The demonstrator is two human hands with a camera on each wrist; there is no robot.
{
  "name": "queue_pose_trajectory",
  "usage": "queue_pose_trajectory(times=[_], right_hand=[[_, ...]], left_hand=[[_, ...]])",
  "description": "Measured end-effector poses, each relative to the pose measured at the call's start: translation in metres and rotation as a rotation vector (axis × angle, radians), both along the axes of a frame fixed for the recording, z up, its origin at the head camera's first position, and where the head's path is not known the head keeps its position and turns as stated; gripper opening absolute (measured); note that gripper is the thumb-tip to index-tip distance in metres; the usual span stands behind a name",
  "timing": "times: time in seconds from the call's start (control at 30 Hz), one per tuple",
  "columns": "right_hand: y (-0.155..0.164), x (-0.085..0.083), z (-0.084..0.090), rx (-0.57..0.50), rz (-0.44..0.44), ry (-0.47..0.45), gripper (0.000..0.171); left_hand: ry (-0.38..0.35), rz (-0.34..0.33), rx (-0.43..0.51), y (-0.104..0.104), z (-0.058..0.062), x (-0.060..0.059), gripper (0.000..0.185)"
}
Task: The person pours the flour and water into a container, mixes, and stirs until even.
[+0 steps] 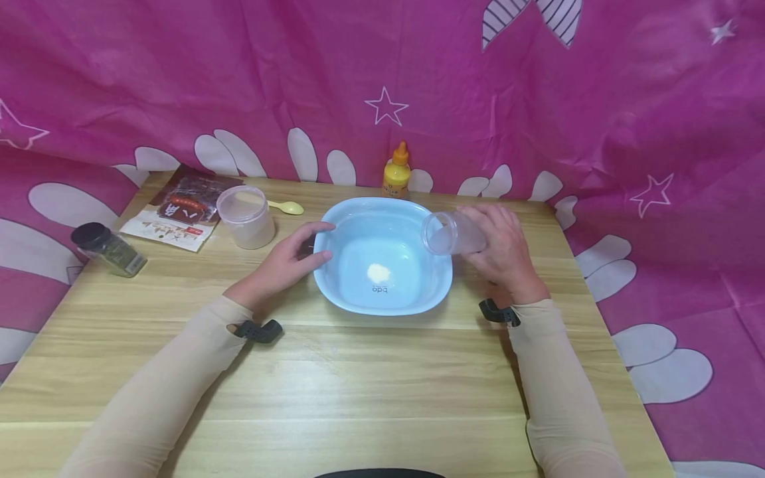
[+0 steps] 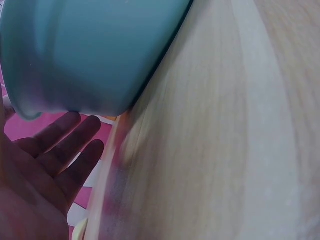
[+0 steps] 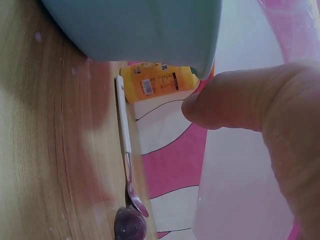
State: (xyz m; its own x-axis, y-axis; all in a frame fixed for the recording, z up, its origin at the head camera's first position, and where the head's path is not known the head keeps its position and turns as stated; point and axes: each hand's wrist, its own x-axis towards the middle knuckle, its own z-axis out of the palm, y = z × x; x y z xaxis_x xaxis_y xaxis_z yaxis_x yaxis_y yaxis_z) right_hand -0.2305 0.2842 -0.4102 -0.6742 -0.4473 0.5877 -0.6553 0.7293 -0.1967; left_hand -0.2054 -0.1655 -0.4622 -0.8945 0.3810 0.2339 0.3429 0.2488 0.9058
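A light blue basin [image 1: 412, 265] stands mid-table, with a small heap of pale powder [image 1: 378, 273] on its bottom. My right hand [image 1: 502, 245] grips a clear plastic jar [image 1: 451, 234], tipped sideways with its mouth over the basin's right rim. Some whitish contents show inside that jar. In the right wrist view the thumb lies along the translucent jar [image 3: 240, 170], beside the basin wall [image 3: 145, 30]. My left hand [image 1: 293, 259] is at the basin's left rim, thumb and fingers spread. From the left wrist, its fingers [image 2: 75, 145] look extended beside the basin [image 2: 90, 55].
Behind the basin stands a yellow squeeze bottle [image 1: 396, 178]. To the left are a yellow spoon [image 1: 289, 208], a clear tub [image 1: 251, 226], a printed packet [image 1: 185, 206] and a black-lidded spice jar [image 1: 113, 251]. A white-handled spoon [image 3: 123, 115] lies near a dark rounded object [image 3: 131, 224].
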Motion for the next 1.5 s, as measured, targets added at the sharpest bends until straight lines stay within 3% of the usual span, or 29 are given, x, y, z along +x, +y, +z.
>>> queue_pose_trajectory(times=[1.5], right_hand=[[-0.0015, 0.0011, 0.0047, 0.074, -0.001, 0.056, 0.076]], left_hand=[[0.000, -0.004, -0.017, -0.0027, -0.0023, -0.0021, 0.056]])
